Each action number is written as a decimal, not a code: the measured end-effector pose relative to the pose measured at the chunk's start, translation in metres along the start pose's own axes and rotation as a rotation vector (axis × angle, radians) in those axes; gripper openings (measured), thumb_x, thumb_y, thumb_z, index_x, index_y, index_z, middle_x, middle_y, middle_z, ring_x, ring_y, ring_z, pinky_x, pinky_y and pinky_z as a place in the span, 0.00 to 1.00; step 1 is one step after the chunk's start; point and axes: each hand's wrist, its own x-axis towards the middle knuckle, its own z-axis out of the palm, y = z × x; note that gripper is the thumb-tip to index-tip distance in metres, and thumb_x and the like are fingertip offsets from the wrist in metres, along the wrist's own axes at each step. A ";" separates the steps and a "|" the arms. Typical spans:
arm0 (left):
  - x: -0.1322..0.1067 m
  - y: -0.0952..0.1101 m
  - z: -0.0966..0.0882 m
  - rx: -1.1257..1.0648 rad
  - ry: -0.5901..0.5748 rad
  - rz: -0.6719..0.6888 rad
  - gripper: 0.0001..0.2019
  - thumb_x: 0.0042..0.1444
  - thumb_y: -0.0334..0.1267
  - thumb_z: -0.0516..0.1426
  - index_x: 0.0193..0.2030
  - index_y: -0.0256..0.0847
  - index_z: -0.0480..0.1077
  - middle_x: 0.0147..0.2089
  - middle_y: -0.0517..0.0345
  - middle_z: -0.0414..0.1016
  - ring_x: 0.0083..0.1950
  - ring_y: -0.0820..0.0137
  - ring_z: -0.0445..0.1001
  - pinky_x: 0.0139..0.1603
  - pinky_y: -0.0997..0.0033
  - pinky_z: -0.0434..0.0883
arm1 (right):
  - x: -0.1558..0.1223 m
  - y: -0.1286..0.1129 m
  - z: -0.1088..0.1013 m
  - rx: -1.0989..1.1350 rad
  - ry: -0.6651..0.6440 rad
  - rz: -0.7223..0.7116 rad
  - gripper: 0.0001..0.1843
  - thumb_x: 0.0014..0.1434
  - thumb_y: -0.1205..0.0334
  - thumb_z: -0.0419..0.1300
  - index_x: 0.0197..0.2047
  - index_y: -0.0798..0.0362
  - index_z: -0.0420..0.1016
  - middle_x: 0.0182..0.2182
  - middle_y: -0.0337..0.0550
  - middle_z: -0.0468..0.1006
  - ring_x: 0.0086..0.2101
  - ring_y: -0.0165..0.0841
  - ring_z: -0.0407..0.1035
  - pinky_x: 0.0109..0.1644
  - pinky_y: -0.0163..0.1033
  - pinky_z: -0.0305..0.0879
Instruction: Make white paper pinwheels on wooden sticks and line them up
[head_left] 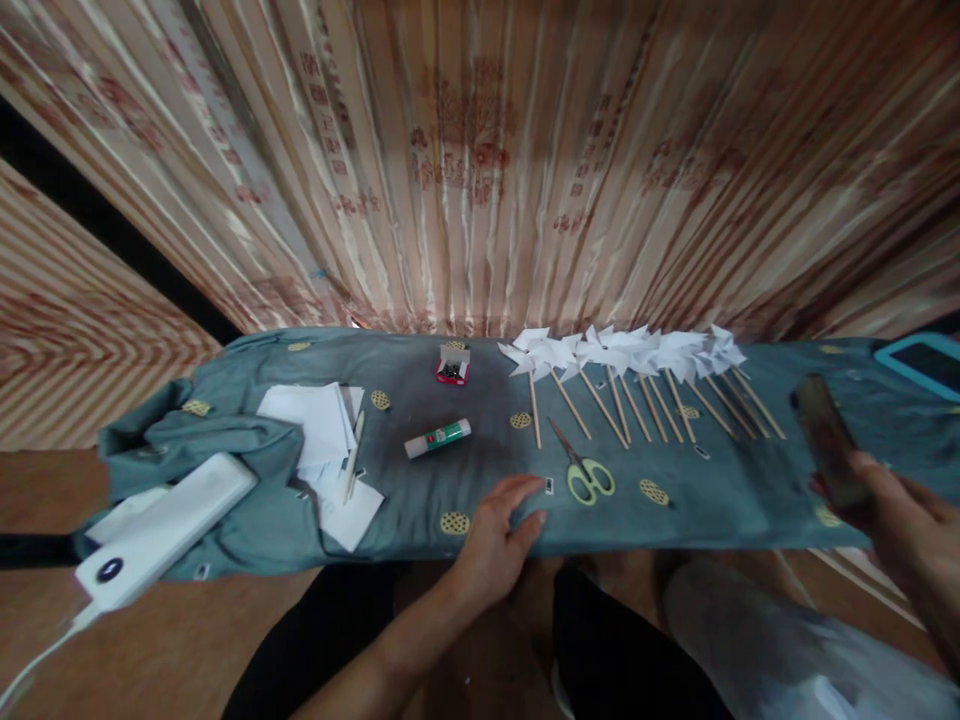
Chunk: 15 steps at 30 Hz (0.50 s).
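Note:
My left hand rests on the near edge of the teal cloth, fingers loosely apart and holding nothing, just left of the green-handled scissors. At the far right, my right hand grips a dark phone, tilted up over the cloth. A row of several white paper pinwheels on wooden sticks lies along the cloth's far side. A glue stick lies in the middle, and a small red box of pins sits behind it.
White paper sheets with a stick on them lie at left. A white power bank with a cable sits at the left end. A tablet in a teal case is at far right. A striped curtain hangs behind.

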 end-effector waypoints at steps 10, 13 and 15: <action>-0.002 0.008 0.008 -0.682 0.042 -0.233 0.34 0.55 0.51 0.59 0.65 0.38 0.60 0.65 0.41 0.65 0.64 0.55 0.67 0.66 0.52 0.60 | -0.199 -0.026 0.079 0.236 -0.650 -0.181 0.38 0.43 0.40 0.67 0.53 0.51 0.70 0.35 0.44 0.81 0.37 0.41 0.76 0.52 0.52 0.68; 0.000 0.012 0.000 -0.811 0.091 -0.275 0.39 0.54 0.52 0.60 0.70 0.44 0.51 0.69 0.44 0.58 0.66 0.57 0.63 0.67 0.54 0.59 | -0.234 -0.022 0.103 0.159 -0.746 -0.308 0.41 0.49 0.38 0.63 0.59 0.54 0.63 0.43 0.52 0.80 0.44 0.44 0.75 0.53 0.52 0.68; 0.001 0.015 -0.005 -0.889 0.116 -0.268 0.38 0.56 0.52 0.59 0.70 0.49 0.50 0.70 0.50 0.58 0.67 0.58 0.63 0.65 0.56 0.61 | -0.252 -0.018 0.110 0.051 -0.733 -0.441 0.40 0.53 0.39 0.61 0.62 0.54 0.61 0.52 0.57 0.75 0.51 0.47 0.71 0.56 0.54 0.65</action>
